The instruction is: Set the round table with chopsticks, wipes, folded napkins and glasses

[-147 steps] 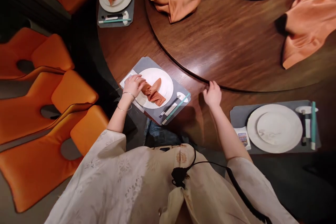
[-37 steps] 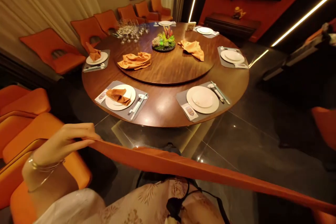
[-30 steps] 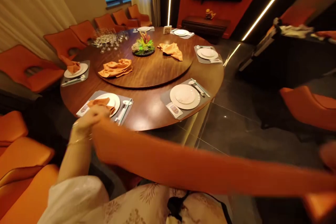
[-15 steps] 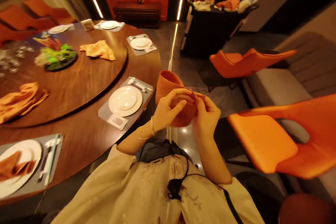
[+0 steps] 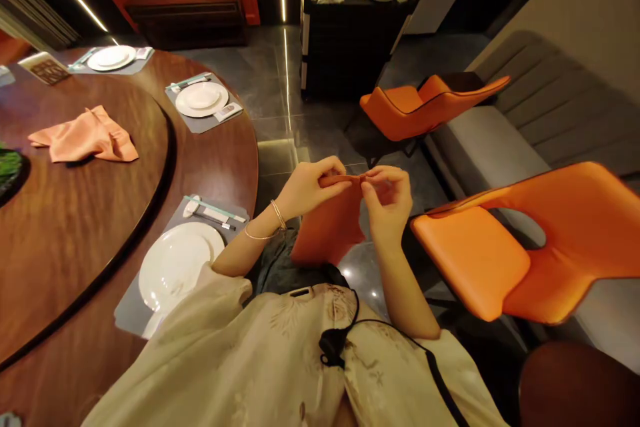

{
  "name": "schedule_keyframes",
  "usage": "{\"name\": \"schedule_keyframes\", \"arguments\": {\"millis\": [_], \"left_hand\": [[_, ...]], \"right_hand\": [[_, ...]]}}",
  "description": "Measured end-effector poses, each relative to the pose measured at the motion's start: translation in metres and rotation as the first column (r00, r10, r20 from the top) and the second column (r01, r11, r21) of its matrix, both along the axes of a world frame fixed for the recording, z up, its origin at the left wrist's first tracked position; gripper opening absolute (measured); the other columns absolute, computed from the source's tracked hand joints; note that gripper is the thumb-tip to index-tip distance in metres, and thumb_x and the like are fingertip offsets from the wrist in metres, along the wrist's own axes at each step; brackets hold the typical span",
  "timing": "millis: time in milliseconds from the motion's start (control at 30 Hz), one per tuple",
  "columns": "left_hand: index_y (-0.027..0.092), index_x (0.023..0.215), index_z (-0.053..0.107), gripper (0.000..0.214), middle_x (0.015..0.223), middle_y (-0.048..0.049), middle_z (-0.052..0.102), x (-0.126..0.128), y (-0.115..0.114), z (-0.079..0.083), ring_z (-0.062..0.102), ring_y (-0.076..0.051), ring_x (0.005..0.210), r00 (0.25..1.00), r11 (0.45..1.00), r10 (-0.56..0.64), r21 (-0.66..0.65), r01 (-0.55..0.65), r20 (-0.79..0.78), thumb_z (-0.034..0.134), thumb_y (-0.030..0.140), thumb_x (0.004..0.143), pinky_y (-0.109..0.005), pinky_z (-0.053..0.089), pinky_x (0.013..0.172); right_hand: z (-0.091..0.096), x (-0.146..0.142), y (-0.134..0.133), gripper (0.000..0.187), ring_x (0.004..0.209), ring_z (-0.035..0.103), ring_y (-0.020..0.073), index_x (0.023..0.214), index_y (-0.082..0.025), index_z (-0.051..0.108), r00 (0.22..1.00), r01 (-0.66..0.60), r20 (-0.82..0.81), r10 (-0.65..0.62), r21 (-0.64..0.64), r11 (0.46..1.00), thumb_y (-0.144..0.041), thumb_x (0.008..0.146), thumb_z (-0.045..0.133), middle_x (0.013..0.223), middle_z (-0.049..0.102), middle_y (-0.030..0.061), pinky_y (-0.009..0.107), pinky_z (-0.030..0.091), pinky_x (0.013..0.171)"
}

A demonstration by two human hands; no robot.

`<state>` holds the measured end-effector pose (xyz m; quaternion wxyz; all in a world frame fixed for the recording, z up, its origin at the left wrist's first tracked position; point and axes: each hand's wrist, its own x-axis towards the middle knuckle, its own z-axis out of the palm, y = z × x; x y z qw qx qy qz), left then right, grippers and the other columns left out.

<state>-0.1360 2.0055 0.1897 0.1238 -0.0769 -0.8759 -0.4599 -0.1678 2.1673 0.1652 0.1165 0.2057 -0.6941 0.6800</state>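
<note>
An orange cloth napkin [image 5: 327, 227] hangs between my two hands in front of my waist, its upper edge gathered and its lower part falling loose. My left hand [image 5: 314, 185] pinches that edge between thumb and fingers; a thin gold bracelet circles the wrist. Close beside it, my right hand [image 5: 389, 197] grips the napkin's upper right corner with thumb and fingertips. To the left, a white plate set [image 5: 175, 263] lies on a grey placemat [image 5: 131, 307], partly covered by my sleeve.
The round wooden table [image 5: 220, 153] with its turntable [image 5: 115, 213] fills the left. Another crumpled orange napkin [image 5: 90, 137] lies there. Orange chairs [image 5: 480, 260] and a grey bench [image 5: 515, 147] stand right. Ahead is a dark cart [image 5: 345, 47] carrying cloths and plastic bags.
My view has moved forward and turned right, so the table shifts left. The napkin, curled into a rounded loop before, now hangs down flatter from my fingers, both hands still on it.
</note>
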Motion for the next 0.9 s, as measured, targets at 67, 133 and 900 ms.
{"name": "schedule_keyframes", "arguments": {"millis": [67, 133, 900], "left_hand": [[0.02, 0.085, 0.061, 0.016, 0.07, 0.0039, 0.06, -0.027, -0.015, -0.002, 0.049, -0.009, 0.062, 1.0, 0.998, -0.008, 0.065, 0.006, 0.029, 0.059, 0.036, 0.084, -0.022, 0.038, 0.062], [0.019, 0.084, 0.059, 0.017, 0.071, 0.0034, 0.059, -0.052, -0.031, -0.003, 0.05, -0.01, 0.064, 0.998, 0.991, -0.038, 0.127, 0.03, 0.058, 0.059, 0.037, 0.085, -0.022, 0.038, 0.064], [0.016, 0.087, 0.054, 0.029, 0.063, 0.0037, 0.054, -0.259, -0.192, 0.018, 0.049, -0.006, 0.052, 0.908, 0.966, 0.051, 0.209, -0.15, 0.416, 0.051, 0.045, 0.092, -0.019, 0.04, 0.053]], "right_hand": [[-0.001, -0.028, -0.017, 0.015, 0.097, 0.06, 0.0166, 0.086, -0.024, 0.057, 1.0, -0.023, -0.001, 0.023, 0.051, 0.998, -0.035, 0.082, 0.065, 0.102, 0.06, 0.0032, 0.029, 0.053, 0.078], [-0.002, -0.053, -0.035, 0.013, 0.099, 0.06, 0.0175, 0.085, -0.023, 0.058, 0.998, -0.06, 0.02, 0.059, 0.104, 0.993, -0.034, 0.082, 0.064, 0.103, 0.06, 0.0037, 0.03, 0.053, 0.078], [-0.012, -0.339, -0.216, 0.01, 0.066, 0.049, 0.0106, 0.07, -0.021, 0.049, 0.539, -0.811, 0.308, 0.784, -0.061, 0.581, -0.025, 0.074, 0.058, 0.067, 0.051, -0.0041, 0.023, 0.043, 0.063]]}}
